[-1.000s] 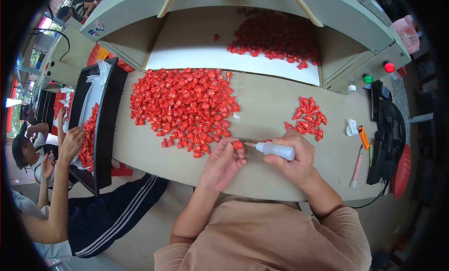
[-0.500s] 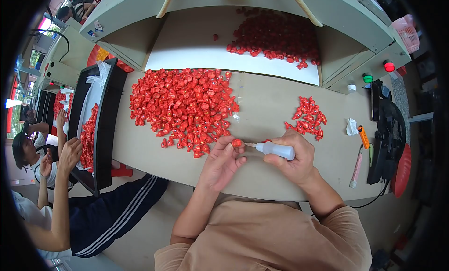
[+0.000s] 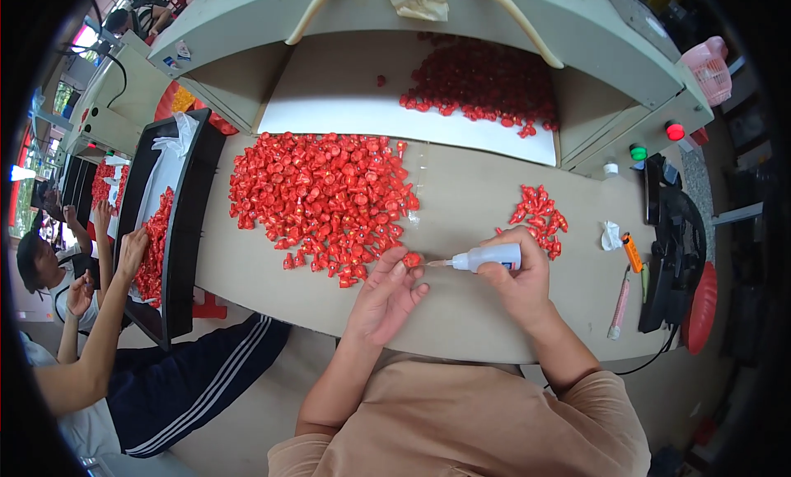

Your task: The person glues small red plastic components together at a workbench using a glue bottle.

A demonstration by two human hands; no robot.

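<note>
Workshop setup here: a long tan bench with a grey hood-like unit behind it and other people working at the next stations off to the left.

Closest to the camera, the left hand sits at the near edge of the bench, its grip pinching one small red piece between fingertips and thumb. The right hand is just beside it, fingers wrapped tight round a white squeeze bottle lying almost flat, its thin nozzle pointing left and touching, or all but touching, that red piece.

Just behind the left hand is the big heap of red pieces, spread wide over the bench. Behind the right hand there's a small pile of red pieces, well apart from the big heap. Right of that small pile lie a crumpled white scrap, an orange cutter and a pinkish pen-like stick.

Farther back, past the big heap, a white sheet under the hood carries another red pile. Left of the big heap stands a black tray with more red pieces.
</note>
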